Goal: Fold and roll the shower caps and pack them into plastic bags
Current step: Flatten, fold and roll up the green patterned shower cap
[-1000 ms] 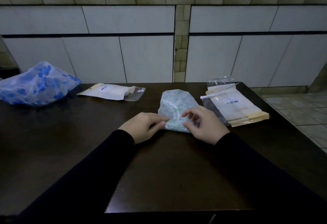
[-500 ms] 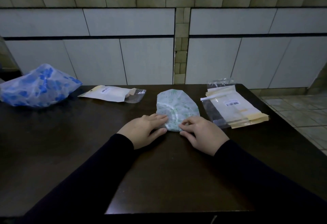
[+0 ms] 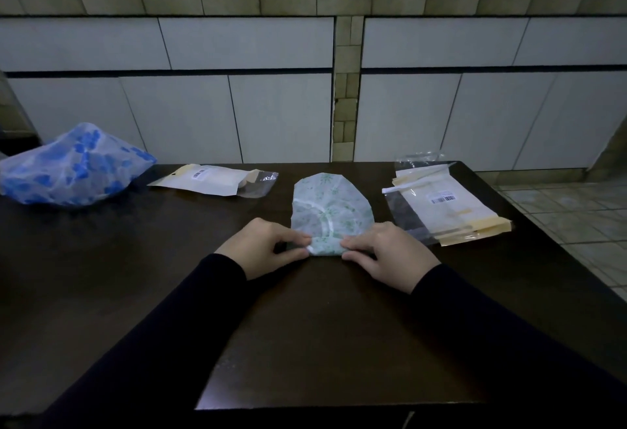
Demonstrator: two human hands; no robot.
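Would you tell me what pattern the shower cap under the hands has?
The shower cap is pale with a small green floral print, seen best in the head view.

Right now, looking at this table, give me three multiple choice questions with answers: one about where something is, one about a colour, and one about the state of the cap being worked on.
1. Where does the stack of plastic bags lie?
A. To the right of the green-patterned shower cap
B. Under the blue-spotted cap
C. On the floor

2. What colour are the spots on the crumpled cap at the far left of the table?
A. Red
B. Blue
C. Yellow

3. What state is the green-patterned shower cap in?
A. Already sealed in a bag
B. Hanging on the wall
C. Lying flat, its near edge turned up into a first roll

Answers:
1. A, the stack sits on the table's right side beside the cap.
2. B, blue patches show on its clear plastic.
3. C, the left hand and right hand pinch the rolled near edge.
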